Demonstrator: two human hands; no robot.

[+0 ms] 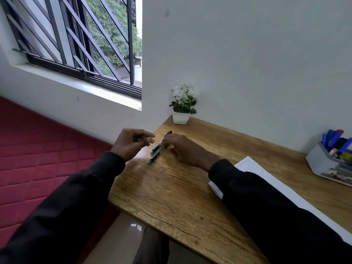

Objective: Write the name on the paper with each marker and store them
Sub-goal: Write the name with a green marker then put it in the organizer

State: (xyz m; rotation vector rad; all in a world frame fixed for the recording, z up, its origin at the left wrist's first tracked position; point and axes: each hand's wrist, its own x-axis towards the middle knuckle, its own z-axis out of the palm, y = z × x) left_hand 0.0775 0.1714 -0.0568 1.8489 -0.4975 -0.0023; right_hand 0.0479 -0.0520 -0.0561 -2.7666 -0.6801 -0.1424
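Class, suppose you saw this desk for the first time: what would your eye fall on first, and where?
Two green-tipped markers lie together near the left edge of the wooden desk, the right hand resting on them and the left hand hovering beside. White potted flowers stand in the far corner, and a grey organiser of markers sits at the right.

No legible text; only faint, unreadable pen marks on the white paper
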